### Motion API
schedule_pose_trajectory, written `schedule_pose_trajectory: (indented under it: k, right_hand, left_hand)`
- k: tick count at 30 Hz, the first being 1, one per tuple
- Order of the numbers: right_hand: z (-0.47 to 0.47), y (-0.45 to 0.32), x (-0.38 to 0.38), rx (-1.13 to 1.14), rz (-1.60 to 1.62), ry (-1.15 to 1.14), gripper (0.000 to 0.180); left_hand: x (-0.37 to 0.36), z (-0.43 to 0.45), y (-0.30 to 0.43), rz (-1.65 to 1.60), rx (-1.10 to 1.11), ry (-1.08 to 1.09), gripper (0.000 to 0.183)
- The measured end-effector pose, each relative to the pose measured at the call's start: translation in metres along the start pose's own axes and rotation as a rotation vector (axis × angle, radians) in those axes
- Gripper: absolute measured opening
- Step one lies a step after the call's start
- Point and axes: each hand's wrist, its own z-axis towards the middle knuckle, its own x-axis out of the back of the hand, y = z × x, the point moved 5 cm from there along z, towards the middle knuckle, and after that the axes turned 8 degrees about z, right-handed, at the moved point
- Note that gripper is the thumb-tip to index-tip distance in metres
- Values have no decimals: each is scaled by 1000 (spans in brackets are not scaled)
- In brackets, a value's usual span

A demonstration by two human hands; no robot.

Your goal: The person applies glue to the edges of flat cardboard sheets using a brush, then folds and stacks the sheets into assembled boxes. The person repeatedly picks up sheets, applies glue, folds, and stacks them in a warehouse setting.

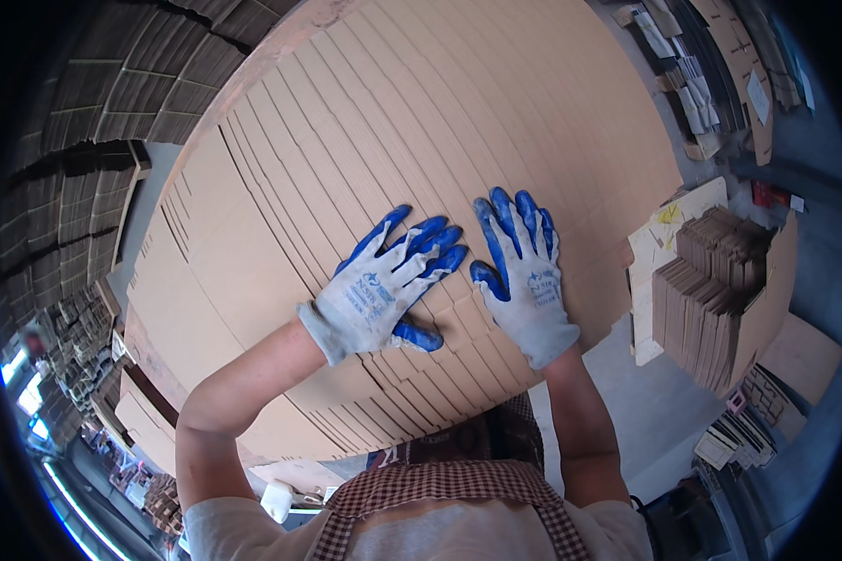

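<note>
Many flat cardboard sheets [351,140] lie overlapped like shingles across the surface before me, their cut edges showing as long slanting lines. Both hands wear grey knit work gloves with blue coated fingers. My left hand [386,287] rests palm down on the sheets near the middle, fingers spread and thumb pointing towards my other hand. Just right of it, my right hand [526,280] lies on the cardboard with its fingers pointing away from me and its thumb apart. Neither hand is closed around anything.
Tied stacks of cardboard [112,77] stand along the left. To the right, a bundle of folded cardboard pieces [698,315] stands beside a pale board [645,280]. More stacked material [680,77] is at the upper right. A white container [276,501] is near my left elbow.
</note>
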Motion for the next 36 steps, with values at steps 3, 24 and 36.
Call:
schedule_pose_trajectory:
  k: [3,24,36]
  right_hand:
    - [1,1,0,-3,-4,-6,73]
    - [-3,-34,-1,42,43,59,81]
    - [-6,-106,-65,143,27,-5,90]
  left_hand:
    - [1,-2,1,-11,2,-5,104]
    - [7,-105,-9,62,186,106,98]
    - [-2,-140,-16,108,259,195,90]
